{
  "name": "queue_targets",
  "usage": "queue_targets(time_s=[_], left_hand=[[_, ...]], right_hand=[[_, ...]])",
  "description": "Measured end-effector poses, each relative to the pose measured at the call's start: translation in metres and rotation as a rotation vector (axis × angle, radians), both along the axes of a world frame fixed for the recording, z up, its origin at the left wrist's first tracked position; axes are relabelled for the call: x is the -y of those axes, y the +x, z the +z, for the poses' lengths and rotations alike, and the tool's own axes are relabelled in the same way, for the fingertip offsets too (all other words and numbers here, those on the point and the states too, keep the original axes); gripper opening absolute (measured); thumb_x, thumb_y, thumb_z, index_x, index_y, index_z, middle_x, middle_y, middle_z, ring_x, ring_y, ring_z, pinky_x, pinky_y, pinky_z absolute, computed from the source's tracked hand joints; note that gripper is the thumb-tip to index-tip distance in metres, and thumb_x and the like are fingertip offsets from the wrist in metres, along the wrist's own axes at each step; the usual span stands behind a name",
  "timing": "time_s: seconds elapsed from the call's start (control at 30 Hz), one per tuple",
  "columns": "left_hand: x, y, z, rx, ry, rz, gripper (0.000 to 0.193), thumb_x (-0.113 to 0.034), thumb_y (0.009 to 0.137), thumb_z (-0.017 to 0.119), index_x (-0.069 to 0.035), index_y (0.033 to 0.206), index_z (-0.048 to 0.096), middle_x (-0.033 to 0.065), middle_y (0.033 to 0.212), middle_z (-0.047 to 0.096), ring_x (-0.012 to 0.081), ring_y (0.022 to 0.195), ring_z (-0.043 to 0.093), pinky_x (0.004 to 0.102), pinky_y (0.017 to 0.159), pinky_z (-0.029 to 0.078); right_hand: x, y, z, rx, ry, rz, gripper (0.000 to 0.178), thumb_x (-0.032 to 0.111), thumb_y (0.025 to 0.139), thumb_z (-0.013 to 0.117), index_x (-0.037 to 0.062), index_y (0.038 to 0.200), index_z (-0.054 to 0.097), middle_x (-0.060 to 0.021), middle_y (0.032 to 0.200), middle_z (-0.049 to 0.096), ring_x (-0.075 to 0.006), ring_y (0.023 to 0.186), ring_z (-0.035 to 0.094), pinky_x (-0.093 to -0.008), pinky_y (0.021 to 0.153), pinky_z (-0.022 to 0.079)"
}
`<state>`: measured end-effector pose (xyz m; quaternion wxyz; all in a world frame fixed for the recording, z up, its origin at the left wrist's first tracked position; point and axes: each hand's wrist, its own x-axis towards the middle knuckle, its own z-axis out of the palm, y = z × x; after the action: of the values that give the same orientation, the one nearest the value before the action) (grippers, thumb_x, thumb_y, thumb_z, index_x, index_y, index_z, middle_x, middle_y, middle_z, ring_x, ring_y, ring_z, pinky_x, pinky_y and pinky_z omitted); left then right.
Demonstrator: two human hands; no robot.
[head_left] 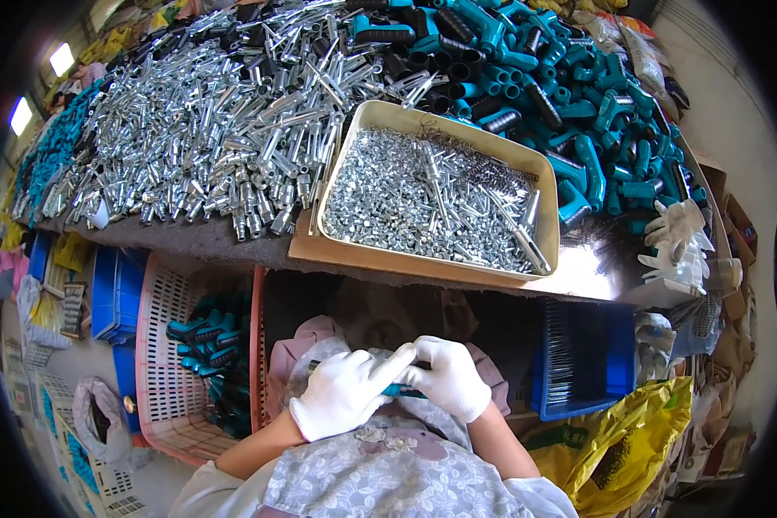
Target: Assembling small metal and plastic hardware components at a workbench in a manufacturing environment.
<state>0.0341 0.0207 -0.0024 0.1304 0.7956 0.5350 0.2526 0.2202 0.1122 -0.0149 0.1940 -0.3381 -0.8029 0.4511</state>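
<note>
Both my hands wear white knit gloves and meet above my lap, in front of the bench. My left hand [341,393] is closed around a teal tool handle [400,391], of which only a short stretch shows below the fingers. My right hand [449,377] closes on the same handle from the other side, thumb and fingertips against the left fingers. The gloves hide the rest of the handle and anything small at the fingertips. Nearest on the bench is a cream tray [434,265] of small metal parts, with some longer rods and dark springs.
Shiny metal shafts [198,129] heap up on the bench's left, teal-and-black pistol-shaped handles [591,160] on its right. Below stand a pink basket [168,345] of handles, a blue bin [613,363] of thin rods and a yellow sack [634,449]. White gloves [675,233] lie at the right edge.
</note>
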Motion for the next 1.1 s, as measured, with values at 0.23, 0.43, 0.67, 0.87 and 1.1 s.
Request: queue_targets(time_s=[0.23, 0.43, 0.67, 0.87, 1.1], left_hand=[[0.002, -0.003, -0.001, -0.035, -0.006, 0.064, 0.078, -0.022, 0.075, 0.076, -0.006, 0.144, 0.045, 0.0075, 0.086, 0.064, 0.0247, 0.078, 0.062, 0.0362, 0.068, 0.05], [0.001, -0.008, -0.005, 0.01, 0.019, 0.103, 0.079, -0.022, 0.074, 0.077, -0.005, 0.144, 0.044, 0.0088, 0.09, 0.067, 0.0268, 0.08, 0.064, 0.0371, 0.069, 0.052], [0.007, -0.008, 0.001, 0.285, -0.3, 0.187, 0.075, -0.024, 0.077, 0.079, -0.008, 0.141, 0.045, 0.021, 0.1, 0.069, 0.0357, 0.084, 0.07, 0.0417, 0.069, 0.055], [0.005, -0.02, 0.012, 0.404, -0.284, 0.197, 0.071, -0.022, 0.075, 0.082, -0.007, 0.136, 0.049, 0.0199, 0.098, 0.068, 0.0366, 0.087, 0.068, 0.0418, 0.075, 0.054], [0.002, -0.017, 0.022, 0.429, -0.13, 0.271, 0.066, -0.01, 0.075, 0.08, -0.006, 0.134, 0.051, 0.0181, 0.103, 0.069, 0.0351, 0.094, 0.068, 0.0391, 0.08, 0.055]], right_hand=[[0.013, -0.006, 0.003, 0.024, 0.4, 0.002, 0.023, 0.02, 0.075, 0.078, 0.0063, 0.092, 0.071, -0.0101, 0.085, 0.065, -0.0305, 0.079, 0.064, -0.0384, 0.07, 0.052], [0.013, 0.001, 0.01, 0.064, 0.418, 0.152, 0.046, 0.018, 0.074, 0.077, 0.0064, 0.116, 0.063, -0.0104, 0.103, 0.065, -0.0293, 0.089, 0.062, -0.0392, 0.079, 0.052], [0.001, -0.001, 0.022, 0.041, 0.647, 0.308, 0.043, 0.014, 0.074, 0.073, 0.0055, 0.115, 0.061, -0.0087, 0.1, 0.063, -0.0265, 0.087, 0.06, -0.0371, 0.079, 0.049], [-0.013, -0.017, 0.029, -0.026, 0.833, 0.388, 0.033, 0.016, 0.076, 0.065, 0.0061, 0.108, 0.061, -0.0074, 0.093, 0.058, -0.0248, 0.083, 0.057, -0.0375, 0.075, 0.047], [-0.056, -0.028, 0.068, -0.23, 0.567, 0.214, 0.015, 0.006, 0.07, 0.076, 0.0069, 0.084, 0.069, -0.0105, 0.09, 0.067, -0.031, 0.088, 0.064, -0.0399, 0.078, 0.052]])
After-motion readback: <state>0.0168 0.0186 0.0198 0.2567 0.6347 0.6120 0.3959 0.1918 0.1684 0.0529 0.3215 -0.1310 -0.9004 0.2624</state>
